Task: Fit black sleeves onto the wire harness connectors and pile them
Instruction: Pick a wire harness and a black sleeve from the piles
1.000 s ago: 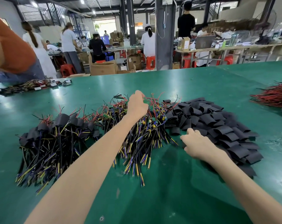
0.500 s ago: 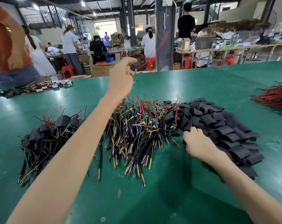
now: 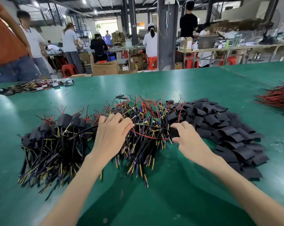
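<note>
The green tabletop (image 3: 187, 82) carried a bundle of red wires (image 3: 274, 97) at its right edge and a strand of white-tagged cables (image 3: 32, 86) at its far left. A person in an orange shirt (image 3: 6, 38) stood by the left corner. Beyond the far edge stood an open cardboard box (image 3: 104, 68), red stools (image 3: 152, 62), a grey pillar (image 3: 166, 38), a laptop (image 3: 207, 41) on a long bench, and workers with their backs turned.

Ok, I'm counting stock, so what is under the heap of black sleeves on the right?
Sleeves lie on more sleeves; the green table shows at the heap's edges. A few red wires cross its left side. Anything beneath the stack is covered.
</note>
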Demonstrator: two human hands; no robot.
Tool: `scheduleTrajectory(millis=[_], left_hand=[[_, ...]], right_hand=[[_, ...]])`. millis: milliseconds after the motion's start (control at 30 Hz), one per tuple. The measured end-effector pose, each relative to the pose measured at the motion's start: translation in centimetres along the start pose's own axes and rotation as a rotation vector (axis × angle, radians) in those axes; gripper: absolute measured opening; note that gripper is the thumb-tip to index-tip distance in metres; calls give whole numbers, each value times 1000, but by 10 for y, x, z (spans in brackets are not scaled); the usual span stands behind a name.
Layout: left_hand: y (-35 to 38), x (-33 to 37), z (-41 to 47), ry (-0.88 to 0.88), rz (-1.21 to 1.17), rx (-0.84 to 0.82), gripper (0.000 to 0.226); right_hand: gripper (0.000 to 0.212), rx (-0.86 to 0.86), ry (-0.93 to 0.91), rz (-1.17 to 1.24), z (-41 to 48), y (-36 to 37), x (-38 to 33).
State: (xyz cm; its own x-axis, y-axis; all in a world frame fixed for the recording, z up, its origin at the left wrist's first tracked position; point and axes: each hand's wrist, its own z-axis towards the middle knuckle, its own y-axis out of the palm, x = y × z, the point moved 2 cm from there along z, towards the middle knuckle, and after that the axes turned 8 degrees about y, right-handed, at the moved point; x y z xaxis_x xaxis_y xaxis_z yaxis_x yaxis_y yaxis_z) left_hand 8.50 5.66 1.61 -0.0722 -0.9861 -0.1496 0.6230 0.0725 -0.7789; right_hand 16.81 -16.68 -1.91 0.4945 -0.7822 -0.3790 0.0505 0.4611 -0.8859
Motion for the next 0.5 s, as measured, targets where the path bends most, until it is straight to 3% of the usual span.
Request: scheduleTrajectory(millis=[267,500], left_hand=[[2,6,-11,5,11,221,31],[-1,6,-16,-51,75,296,29]], right_hand=[[45,-18,-42,15,1,-1,0],[47,-25,-174,43,-3,-6,-11]])
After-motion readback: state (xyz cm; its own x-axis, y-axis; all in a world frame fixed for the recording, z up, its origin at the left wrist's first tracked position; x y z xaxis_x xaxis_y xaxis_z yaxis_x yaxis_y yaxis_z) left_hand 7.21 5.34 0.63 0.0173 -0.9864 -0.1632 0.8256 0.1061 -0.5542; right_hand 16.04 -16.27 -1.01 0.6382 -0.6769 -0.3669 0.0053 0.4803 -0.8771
